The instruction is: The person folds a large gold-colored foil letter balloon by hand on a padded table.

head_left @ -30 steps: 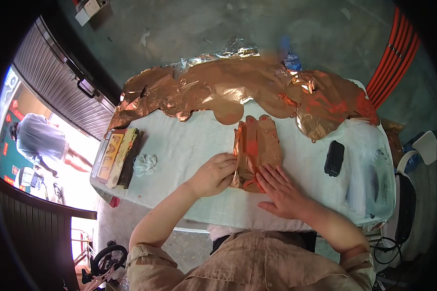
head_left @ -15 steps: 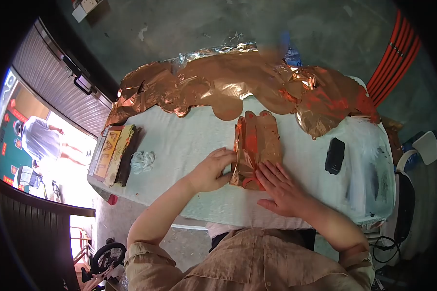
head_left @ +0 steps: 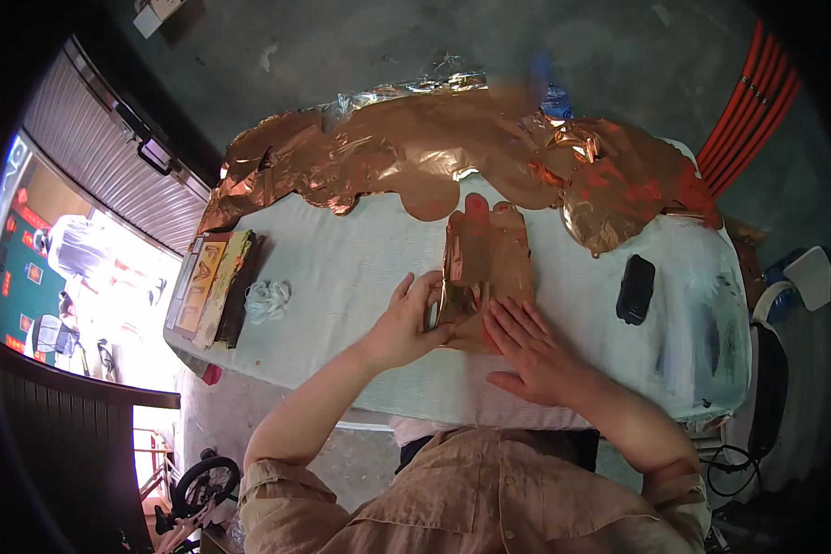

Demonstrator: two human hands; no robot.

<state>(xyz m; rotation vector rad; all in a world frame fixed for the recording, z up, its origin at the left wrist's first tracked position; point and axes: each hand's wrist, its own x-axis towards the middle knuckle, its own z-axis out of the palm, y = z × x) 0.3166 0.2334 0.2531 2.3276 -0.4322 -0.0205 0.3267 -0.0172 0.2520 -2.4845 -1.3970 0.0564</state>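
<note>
A folded piece of copper-coloured foil lies on the pale cloth-covered table in front of my body. At its lower left edge is my left hand, fingers curled round the edge, thumb and fingertips at the foil. My right hand rests flat on the foil's lower right part, fingers stretched out and thumb apart. The left flap of the foil lies folded over toward the middle. Beyond it, a large crumpled sheet of the same foil spreads along the table's far side.
A stack of flat packets and a white bundle of string are on the left. On the right is a black case. A blue-capped bottle stands at the far edge. A person is outside the doorway.
The foil's left flap has turned over to the right and covers more of the red area. My left hand has moved slightly lower, its fingers raised more. My right hand stays flat.
</note>
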